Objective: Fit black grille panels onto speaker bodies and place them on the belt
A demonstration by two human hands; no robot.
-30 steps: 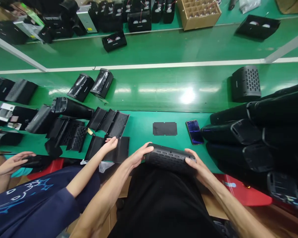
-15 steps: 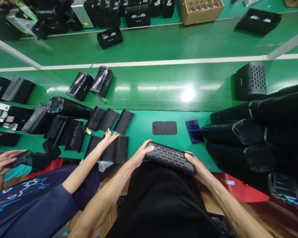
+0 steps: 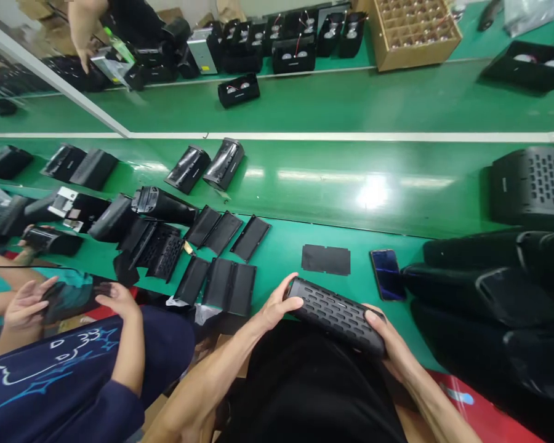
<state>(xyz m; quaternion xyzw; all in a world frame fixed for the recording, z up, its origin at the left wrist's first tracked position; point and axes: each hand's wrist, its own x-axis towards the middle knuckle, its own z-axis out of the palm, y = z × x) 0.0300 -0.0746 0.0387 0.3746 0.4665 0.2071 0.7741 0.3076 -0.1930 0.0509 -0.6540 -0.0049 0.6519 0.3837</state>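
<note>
Between my two hands is a black speaker grille (image 3: 337,314) with rows of oblong slots, tilted down to the right above my lap. My left hand (image 3: 279,304) grips its left end, thumb on the slotted face. At the right end, my right hand (image 3: 388,332) is closed around it with the thumb on top; its other fingers are mostly hidden. Just beyond the grille, a thin black rectangular sheet (image 3: 325,259) lies flat on the green table (image 3: 286,246). A phone (image 3: 388,275) with a dark screen lies to the right of the sheet.
Dark speaker housings (image 3: 471,264) are piled at the right. Several flat black panels (image 3: 231,286) lie to the left. A co-worker's hands (image 3: 124,301) hold a dark sheet. Beyond the green conveyor (image 3: 323,178) stand speaker boxes (image 3: 293,55) and a divided carton (image 3: 415,37).
The view has turned left, so things appear further right. My hands still hold the grille. The co-worker's arm has drawn back from the panels to the dark sheet.
</note>
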